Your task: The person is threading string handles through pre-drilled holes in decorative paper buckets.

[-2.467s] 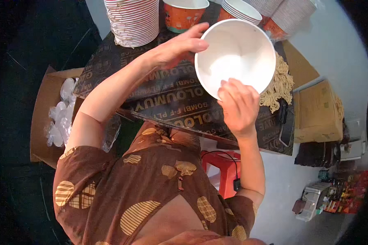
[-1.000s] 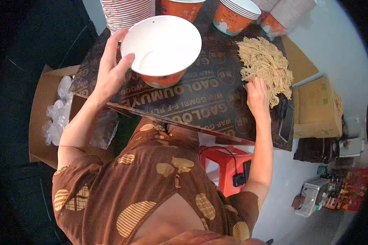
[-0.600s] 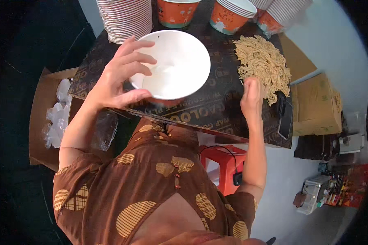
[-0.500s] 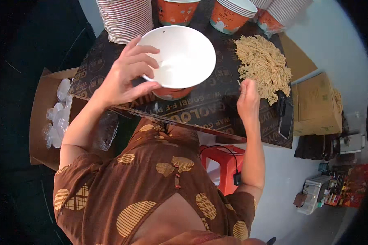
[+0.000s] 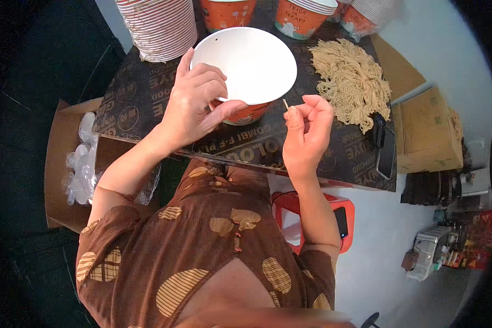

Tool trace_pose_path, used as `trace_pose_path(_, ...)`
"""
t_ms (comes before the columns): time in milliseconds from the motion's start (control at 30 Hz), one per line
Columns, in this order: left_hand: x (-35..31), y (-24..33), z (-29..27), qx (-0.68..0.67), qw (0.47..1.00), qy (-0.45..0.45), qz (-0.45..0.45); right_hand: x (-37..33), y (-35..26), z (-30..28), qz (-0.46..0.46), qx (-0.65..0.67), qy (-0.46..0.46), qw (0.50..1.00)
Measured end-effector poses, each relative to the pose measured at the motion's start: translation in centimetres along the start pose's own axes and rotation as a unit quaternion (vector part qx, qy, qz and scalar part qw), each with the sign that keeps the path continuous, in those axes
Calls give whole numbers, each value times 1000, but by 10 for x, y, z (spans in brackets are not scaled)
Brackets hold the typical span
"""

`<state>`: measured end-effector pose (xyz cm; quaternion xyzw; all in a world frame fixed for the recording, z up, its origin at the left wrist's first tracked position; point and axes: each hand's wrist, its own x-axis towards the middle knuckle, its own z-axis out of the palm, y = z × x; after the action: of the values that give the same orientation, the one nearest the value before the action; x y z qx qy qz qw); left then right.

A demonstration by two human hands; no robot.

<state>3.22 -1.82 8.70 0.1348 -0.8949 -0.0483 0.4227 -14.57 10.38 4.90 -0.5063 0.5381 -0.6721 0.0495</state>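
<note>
A paper bucket, white inside and orange printed outside, is tilted toward me over the near part of the table. Its rim is gripped by my left hand, thumb on the near side and fingers reaching inside. A small dark hole shows in the wall near the far rim. To the right of the bucket, my right hand pinches a thin beige cord between thumb and fingers, its short end sticking up. Beyond that hand lies a loose heap of beige cords.
A tall stack of nested buckets stands at the back left, with more orange buckets along the back. A black phone lies at the table's right edge. Cardboard boxes flank the table. Below is a red stool.
My right hand has moved left from beside the cord heap toward the bucket, bringing the cord end along. My left hand and the bucket have shifted slightly right and away from me.
</note>
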Motion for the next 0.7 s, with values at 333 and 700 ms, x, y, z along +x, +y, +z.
trace_pose_path(333,-1,-1,0,-7,1000,-3,-2,2,4,1,13,13,-23,1000)
trace_pose_path(700,5,4,-13,-19,1000,10,13,6,4,5,2,-4,-34,999)
